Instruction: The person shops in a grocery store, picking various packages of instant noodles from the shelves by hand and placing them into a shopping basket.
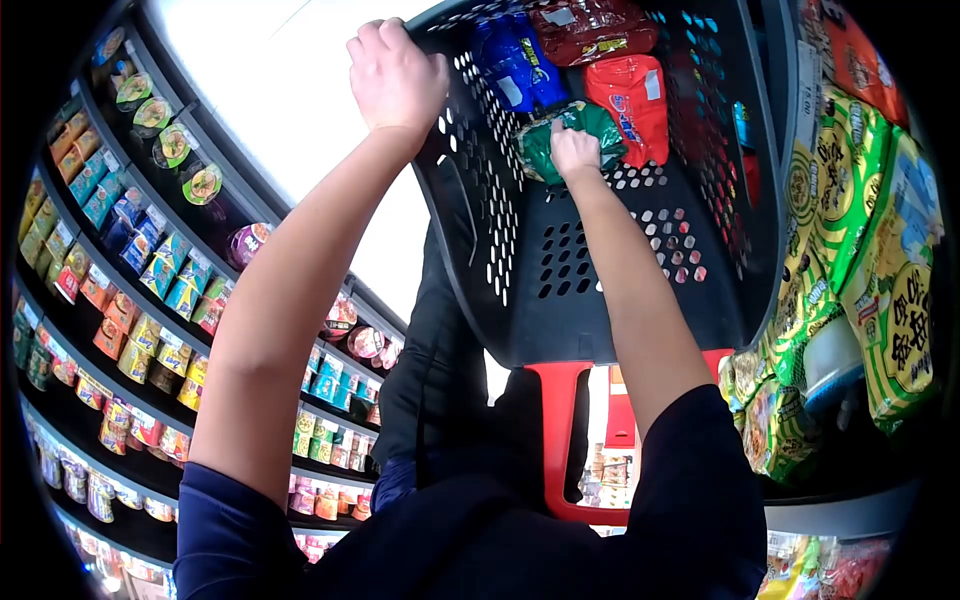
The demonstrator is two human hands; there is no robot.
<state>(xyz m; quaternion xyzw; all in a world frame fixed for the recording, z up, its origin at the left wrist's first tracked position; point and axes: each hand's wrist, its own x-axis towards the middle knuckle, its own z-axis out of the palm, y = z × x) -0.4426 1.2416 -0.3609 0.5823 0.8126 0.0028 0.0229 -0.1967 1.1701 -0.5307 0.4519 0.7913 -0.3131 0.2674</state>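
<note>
A dark grey shopping basket (560, 335) with perforated walls and a red handle (558, 430) stands tilted in front of me. My left hand (398, 82) is closed at its upper left rim, the fingers curled and partly hidden. Inside, my right hand (575, 148) rests on a green snack packet (540, 150); the index finger lies along the top and the other fingers curl into the wrapper. Beside that packet lie a blue packet (515, 65), a red packet (632, 105) and a dark red packet (595, 30).
Shelves (130, 270) of cup noodles and small packs curve along the left. At the right hang large green and yellow snack bags (845, 190), close to the basket's side. A bright white floor (270, 110) shows between the shelves and the basket.
</note>
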